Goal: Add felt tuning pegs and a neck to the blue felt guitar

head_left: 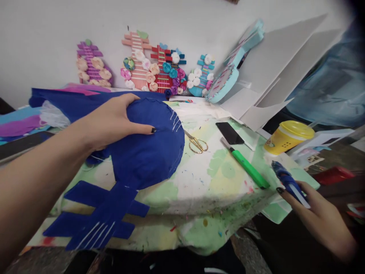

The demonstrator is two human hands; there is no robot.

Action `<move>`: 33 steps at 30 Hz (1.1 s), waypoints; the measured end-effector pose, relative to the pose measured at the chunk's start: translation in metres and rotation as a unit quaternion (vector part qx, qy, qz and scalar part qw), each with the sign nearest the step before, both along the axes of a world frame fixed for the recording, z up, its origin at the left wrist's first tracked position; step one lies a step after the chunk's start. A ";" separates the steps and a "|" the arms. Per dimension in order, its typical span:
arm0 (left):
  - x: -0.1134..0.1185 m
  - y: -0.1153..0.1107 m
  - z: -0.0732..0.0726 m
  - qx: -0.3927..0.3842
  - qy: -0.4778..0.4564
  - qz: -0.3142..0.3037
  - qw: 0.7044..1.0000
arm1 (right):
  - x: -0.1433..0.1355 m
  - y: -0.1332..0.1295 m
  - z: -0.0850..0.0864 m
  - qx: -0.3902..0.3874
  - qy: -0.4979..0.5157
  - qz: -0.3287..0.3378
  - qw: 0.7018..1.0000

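Observation:
A blue guitar-shaped piece [148, 148] with white strings on its body and neck lies over the near left part of the table. My left hand [114, 121] grips its round body, thumb on top and the other fingers hidden behind the edge. At the right, my right hand [316, 213] is closed around a blue glue gun [288, 182], its tip toward the table. Gold-handled scissors [196, 144] lie just right of the blue body. A green utility knife [248, 167] rests between the scissors and my right hand.
A black phone [229, 133] and a yellow lidded cup [288, 137] sit on the right of the stained tablecloth [199, 190]. Decorated guitar shapes [162, 72] lean on the wall. White boards [265, 76] stand at the back right; blue fabric [97, 102] lies back left.

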State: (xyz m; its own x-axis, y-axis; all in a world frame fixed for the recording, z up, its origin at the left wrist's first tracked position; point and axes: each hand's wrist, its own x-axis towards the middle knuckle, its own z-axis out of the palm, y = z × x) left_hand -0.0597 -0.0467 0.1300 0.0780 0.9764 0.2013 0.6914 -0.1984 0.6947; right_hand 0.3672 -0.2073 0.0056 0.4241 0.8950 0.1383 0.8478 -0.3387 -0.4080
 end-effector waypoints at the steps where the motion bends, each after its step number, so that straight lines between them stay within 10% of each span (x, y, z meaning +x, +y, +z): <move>1: -0.003 -0.006 0.000 0.013 0.016 0.008 1.000 | -0.001 0.000 0.000 0.003 -0.002 -0.002 1.000; 17: 0.004 -0.091 -0.024 0.164 0.133 0.076 0.974 | -0.004 -0.011 0.001 0.028 0.008 -0.051 0.998; 33: 0.000 -0.035 0.000 0.104 0.098 0.059 0.988 | 0.013 -0.003 -0.008 0.031 -0.013 0.003 0.999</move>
State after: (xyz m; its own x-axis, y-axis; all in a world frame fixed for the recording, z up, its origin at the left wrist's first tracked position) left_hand -0.0599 -0.0817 0.1304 0.0228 0.9198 0.3916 0.8355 -0.2326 0.4978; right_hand 0.3797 -0.2106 -0.0024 0.4146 0.8867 0.2047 0.8604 -0.3088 -0.4053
